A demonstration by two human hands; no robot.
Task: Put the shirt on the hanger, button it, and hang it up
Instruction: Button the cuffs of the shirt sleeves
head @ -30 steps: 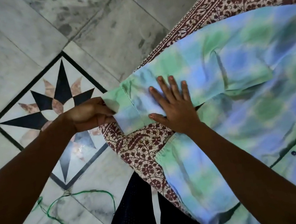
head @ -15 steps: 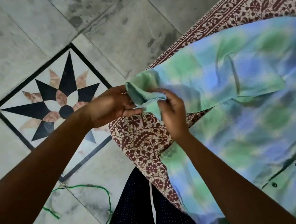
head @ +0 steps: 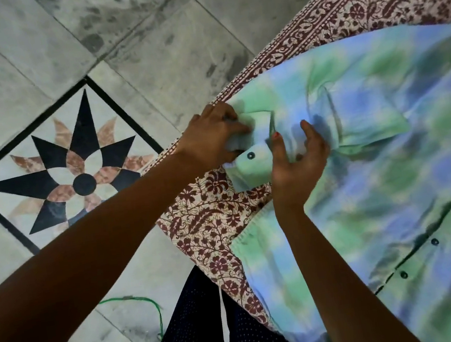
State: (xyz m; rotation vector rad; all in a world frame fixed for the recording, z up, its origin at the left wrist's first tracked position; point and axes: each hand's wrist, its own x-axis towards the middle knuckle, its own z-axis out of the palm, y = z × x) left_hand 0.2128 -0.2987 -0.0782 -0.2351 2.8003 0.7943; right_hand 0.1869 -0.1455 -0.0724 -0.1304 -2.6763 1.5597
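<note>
A green and blue tie-dye shirt (head: 389, 175) lies spread on a bed, its dark-buttoned front placket (head: 434, 242) running along the lower right. Its sleeve reaches toward the bed's edge, ending in a cuff (head: 253, 166) with one dark button (head: 250, 155) facing up. My left hand (head: 214, 140) grips the cuff's far end, fingers curled round the cloth. My right hand (head: 296, 160) pinches the sleeve just behind the cuff, thumb on the fabric. No hanger is in view.
The bed carries a maroon floral sheet (head: 205, 217) whose edge runs diagonally. Marble floor with a black star inlay (head: 73, 179) lies to the left. A green cord (head: 138, 304) lies on the floor near my dark trousers (head: 199, 335).
A second ago my right hand pressed flat on the sleeve. Since then both hands have gathered the cuff and turned it, so its button now faces up.
</note>
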